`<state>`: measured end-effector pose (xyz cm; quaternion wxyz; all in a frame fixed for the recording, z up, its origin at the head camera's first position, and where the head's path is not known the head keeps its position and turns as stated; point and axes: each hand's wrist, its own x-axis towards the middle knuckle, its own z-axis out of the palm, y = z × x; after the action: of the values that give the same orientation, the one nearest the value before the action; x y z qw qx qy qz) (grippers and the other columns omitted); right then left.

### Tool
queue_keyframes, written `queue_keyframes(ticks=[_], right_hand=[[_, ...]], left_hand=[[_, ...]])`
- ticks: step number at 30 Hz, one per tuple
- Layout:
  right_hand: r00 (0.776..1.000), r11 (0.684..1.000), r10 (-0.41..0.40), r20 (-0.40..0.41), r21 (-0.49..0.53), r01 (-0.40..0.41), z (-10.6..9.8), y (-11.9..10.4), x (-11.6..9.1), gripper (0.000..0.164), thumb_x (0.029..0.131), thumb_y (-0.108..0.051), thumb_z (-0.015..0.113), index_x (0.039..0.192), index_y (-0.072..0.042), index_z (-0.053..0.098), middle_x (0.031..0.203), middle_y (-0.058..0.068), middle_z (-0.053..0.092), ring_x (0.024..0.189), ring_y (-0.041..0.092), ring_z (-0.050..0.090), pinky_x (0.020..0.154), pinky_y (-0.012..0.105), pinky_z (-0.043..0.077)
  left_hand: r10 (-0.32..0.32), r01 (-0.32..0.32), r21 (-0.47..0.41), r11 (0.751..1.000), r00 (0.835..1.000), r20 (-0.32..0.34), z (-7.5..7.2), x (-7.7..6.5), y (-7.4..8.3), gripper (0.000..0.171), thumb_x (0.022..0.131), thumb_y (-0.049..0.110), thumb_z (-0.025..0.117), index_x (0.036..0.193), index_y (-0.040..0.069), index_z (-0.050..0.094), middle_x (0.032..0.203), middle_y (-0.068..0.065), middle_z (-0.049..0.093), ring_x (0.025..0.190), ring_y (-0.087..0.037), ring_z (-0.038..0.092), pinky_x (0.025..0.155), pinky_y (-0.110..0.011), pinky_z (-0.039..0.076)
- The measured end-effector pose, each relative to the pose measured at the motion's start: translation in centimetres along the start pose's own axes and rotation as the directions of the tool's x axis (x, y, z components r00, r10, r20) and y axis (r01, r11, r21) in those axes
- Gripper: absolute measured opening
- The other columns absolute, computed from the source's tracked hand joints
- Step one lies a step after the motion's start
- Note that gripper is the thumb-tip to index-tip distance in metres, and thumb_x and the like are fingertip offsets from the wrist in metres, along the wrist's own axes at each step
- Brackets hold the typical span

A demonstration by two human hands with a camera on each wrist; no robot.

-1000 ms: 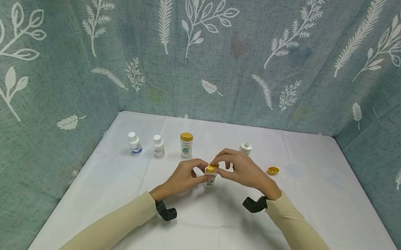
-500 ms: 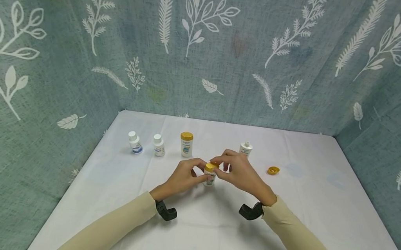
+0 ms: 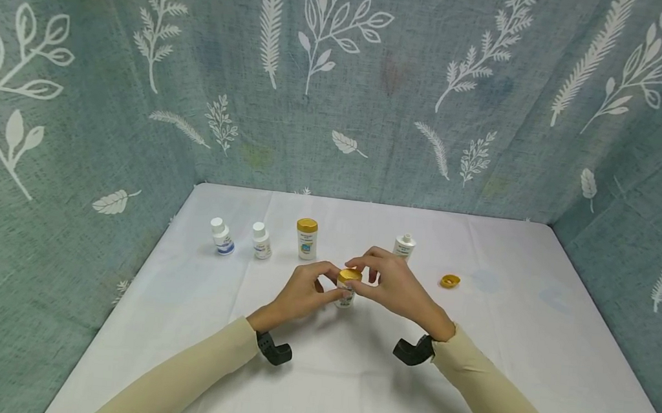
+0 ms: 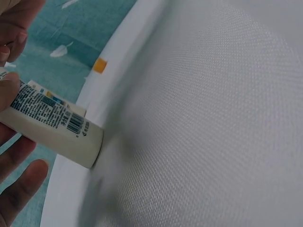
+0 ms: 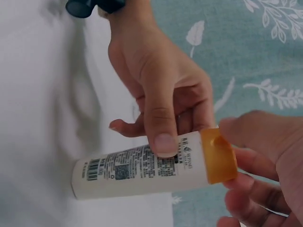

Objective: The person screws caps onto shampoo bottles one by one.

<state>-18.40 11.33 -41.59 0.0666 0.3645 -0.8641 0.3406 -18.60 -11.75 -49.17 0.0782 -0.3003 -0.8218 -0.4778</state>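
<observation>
A white bottle (image 3: 345, 302) with printed text stands on the table between both hands. My left hand (image 3: 303, 292) grips its body, the thumb (image 5: 163, 127) pressed on the label in the right wrist view. On top sits a yellow-orange cap (image 5: 218, 161). My right hand (image 3: 390, 282) pinches that cap between thumb and fingers. In the left wrist view the lower part of the bottle (image 4: 66, 130) shows its barcode and its base on the cloth, while the cap lies outside that view.
Behind stand two small white bottles, one at left (image 3: 223, 237) and another (image 3: 261, 240), plus a white bottle with a yellow cap (image 3: 307, 239). An uncapped white bottle (image 3: 404, 246) is partly behind my right hand. One loose yellow cap (image 3: 449, 281) lies to the right.
My right hand has shifted slightly left and its wrist has turned while on the cap. The cap looks more level on the bottle. My left hand has stayed in place.
</observation>
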Motion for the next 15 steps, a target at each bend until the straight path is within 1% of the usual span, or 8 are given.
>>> queue_keyframes(ticks=[3,8,11,13,15], right_hand=[[1.0,1.0,0.025,0.005,-0.009,-0.025,0.2,0.0,0.1,0.018,0.091,-0.022,0.081,0.108,-0.016,0.079,0.091,-0.008,0.063,0.075,0.012,0.057,0.059,0.025,0.048],[0.995,0.995,0.084,-0.061,-0.049,-0.087,0.7,-0.6,0.4,0.011,0.087,-0.022,0.085,0.096,-0.016,0.08,0.083,-0.007,0.062,0.07,0.011,0.056,0.058,0.026,0.047],[0.988,0.989,0.124,-0.095,-0.063,-0.131,0.9,-0.9,0.5,0.01,0.085,-0.02,0.085,0.091,-0.015,0.08,0.08,-0.006,0.062,0.067,0.01,0.054,0.058,0.027,0.047],[0.986,0.988,0.139,-0.095,-0.061,-0.145,1.0,-1.1,0.5,0.01,0.085,-0.021,0.084,0.091,-0.014,0.08,0.08,-0.005,0.062,0.066,0.01,0.053,0.057,0.027,0.047],[0.988,0.989,0.137,-0.074,-0.05,-0.141,0.9,-1.0,0.5,0.012,0.086,-0.022,0.084,0.094,-0.013,0.079,0.083,-0.005,0.064,0.067,0.011,0.054,0.057,0.027,0.047]], left_hand=[[0.006,-0.006,-0.005,1.0,1.0,0.001,0.1,0.0,0.0,0.024,0.088,0.023,0.085,0.106,0.015,0.073,0.1,0.0,0.075,0.092,-0.015,0.068,0.063,-0.032,0.058],[0.01,-0.01,0.0,1.0,1.0,-0.011,0.2,0.0,0.1,0.023,0.087,0.024,0.086,0.103,0.015,0.073,0.097,-0.001,0.075,0.09,-0.019,0.069,0.062,-0.031,0.057],[0.008,-0.008,0.005,1.0,1.0,-0.022,0.2,0.1,0.2,0.023,0.087,0.024,0.086,0.103,0.016,0.073,0.096,0.004,0.074,0.089,-0.016,0.068,0.062,-0.03,0.056],[0.003,-0.003,0.004,1.0,1.0,-0.025,0.2,0.0,0.2,0.023,0.087,0.024,0.086,0.103,0.016,0.073,0.096,0.005,0.074,0.089,-0.013,0.068,0.062,-0.031,0.056],[0.0,0.0,0.001,1.0,1.0,-0.023,0.2,0.0,0.1,0.022,0.087,0.024,0.086,0.103,0.016,0.073,0.097,0.003,0.075,0.09,-0.012,0.067,0.062,-0.033,0.057]])
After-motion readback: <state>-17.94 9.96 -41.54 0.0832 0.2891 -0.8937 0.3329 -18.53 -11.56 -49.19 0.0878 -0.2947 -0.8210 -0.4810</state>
